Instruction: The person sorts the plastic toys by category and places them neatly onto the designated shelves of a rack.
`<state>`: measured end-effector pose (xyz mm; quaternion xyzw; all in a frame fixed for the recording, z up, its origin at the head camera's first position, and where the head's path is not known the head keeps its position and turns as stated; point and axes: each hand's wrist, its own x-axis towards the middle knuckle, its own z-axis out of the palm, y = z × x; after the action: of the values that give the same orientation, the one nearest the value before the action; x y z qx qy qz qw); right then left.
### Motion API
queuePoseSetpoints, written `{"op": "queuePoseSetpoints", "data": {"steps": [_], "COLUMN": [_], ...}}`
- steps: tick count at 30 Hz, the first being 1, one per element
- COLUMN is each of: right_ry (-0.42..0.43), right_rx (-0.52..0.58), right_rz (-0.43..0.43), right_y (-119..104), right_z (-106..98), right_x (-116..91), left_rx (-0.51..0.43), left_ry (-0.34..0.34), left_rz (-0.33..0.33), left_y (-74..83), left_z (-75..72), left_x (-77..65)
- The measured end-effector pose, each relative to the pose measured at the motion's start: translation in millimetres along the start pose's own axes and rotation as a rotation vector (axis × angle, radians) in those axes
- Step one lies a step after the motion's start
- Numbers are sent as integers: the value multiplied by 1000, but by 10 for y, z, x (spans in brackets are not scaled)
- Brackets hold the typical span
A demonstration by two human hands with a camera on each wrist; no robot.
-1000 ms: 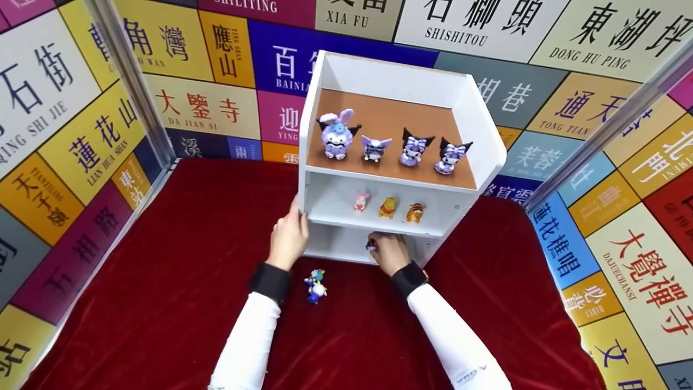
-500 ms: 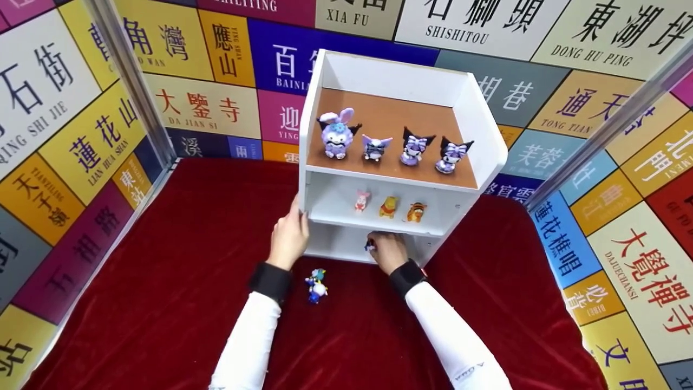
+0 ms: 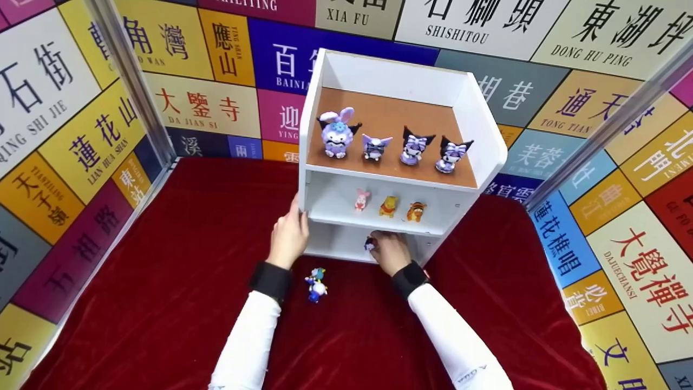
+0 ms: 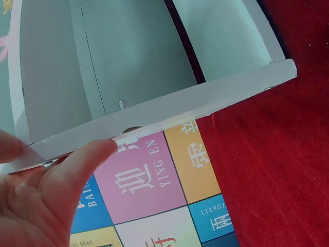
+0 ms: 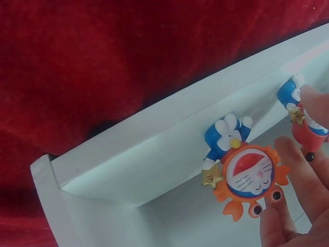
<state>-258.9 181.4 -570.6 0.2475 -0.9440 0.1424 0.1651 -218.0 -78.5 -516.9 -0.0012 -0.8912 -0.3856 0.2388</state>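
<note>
A small white shelf unit (image 3: 325, 172) stands on red cloth. My left hand (image 3: 288, 238) grips its left side panel, thumb and fingers on either side of the edge in the left wrist view. My right hand (image 3: 392, 253) is inside the lowest compartment. It pinches a small blue, white and red Doraemon figurine (image 5: 314, 135) holding a gold star, close over the bottom board. Beside it on that board stands a second Doraemon figurine (image 5: 252, 172) in an orange crab costume, partly touched by my lower fingers in the right wrist view; my hand hides it in the head view.
Several purple-and-black figurines (image 3: 411, 147) line the brown top. On the middle board stand a pink piglet figurine (image 3: 361, 200), a yellow bear (image 3: 387, 206) and an orange tiger (image 3: 416, 212). Small blue-and-white figurines (image 3: 317, 291) lie on the red cloth (image 3: 206, 292) in front. Sign-covered walls surround everything.
My right hand has barely shifted in the lowest compartment, with slightly more of the pinched figurine showing. The left hand keeps its grip on the panel.
</note>
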Motion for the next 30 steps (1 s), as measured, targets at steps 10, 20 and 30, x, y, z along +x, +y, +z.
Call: {"op": "queuePoseSetpoints", "data": {"steps": [10,20,30], "right_ry": [20,-6,-298], "right_rx": [9,220,219], "right_rz": [14,-142,-156], "right_y": [-166,-819,-1074], "right_z": [-79,-18,224], "right_x": [-84,-308,-461], "left_rx": [4,-1,11], "left_ry": [-3,-3,-19], "left_rz": [-6,3,-21], "left_y": [4,3,5], "left_z": [11,16,3], "left_x": [-17,-2,-7]}}
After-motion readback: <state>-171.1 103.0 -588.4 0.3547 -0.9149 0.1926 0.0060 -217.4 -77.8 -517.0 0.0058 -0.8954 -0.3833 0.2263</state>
